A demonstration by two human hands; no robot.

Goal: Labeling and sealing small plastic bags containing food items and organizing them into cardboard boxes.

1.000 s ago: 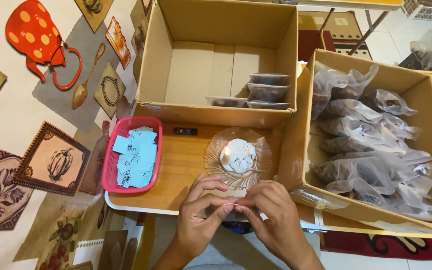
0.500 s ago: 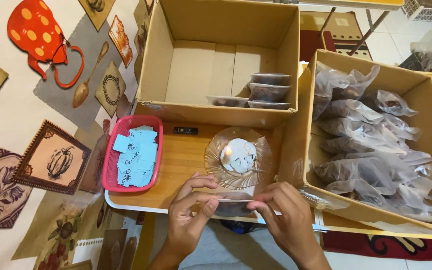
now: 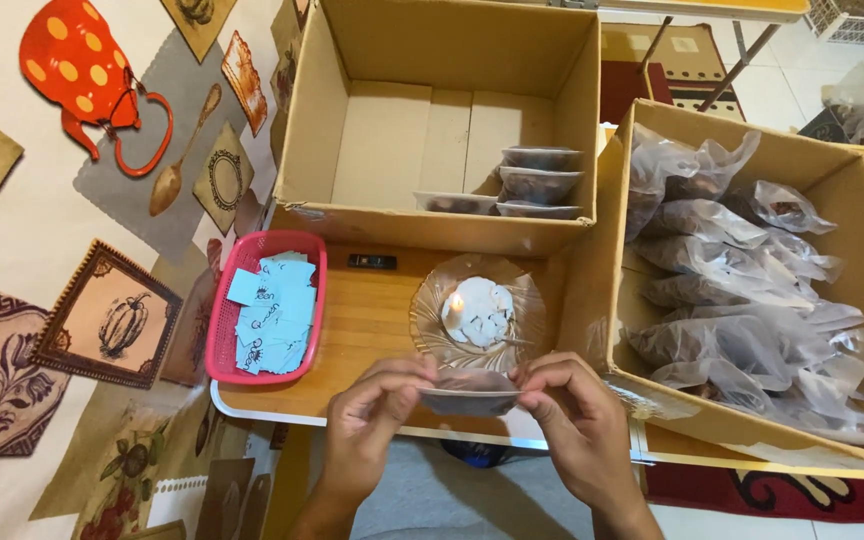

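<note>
My left hand [image 3: 377, 415] and my right hand [image 3: 572, 415] together hold a small clear plastic packet [image 3: 469, 392] with dark contents, each pinching one end of its top edge. The packet is stretched level just in front of a glass dish [image 3: 477, 315] that carries a small lit candle [image 3: 455, 306] in white wax. All of this is at the near edge of a small wooden table [image 3: 372, 330].
A pink basket [image 3: 220, 340] of light blue paper slips sits at the left. An open cardboard box [image 3: 442, 215] behind holds several sealed packets [image 3: 537, 180]. A second box [image 3: 852, 430] at the right is full of filled plastic bags [image 3: 742, 310]. A small black lighter [image 3: 371, 262] lies by the basket.
My hands have drawn apart along the packet's top edge and brought the packet up closer to the candle dish.
</note>
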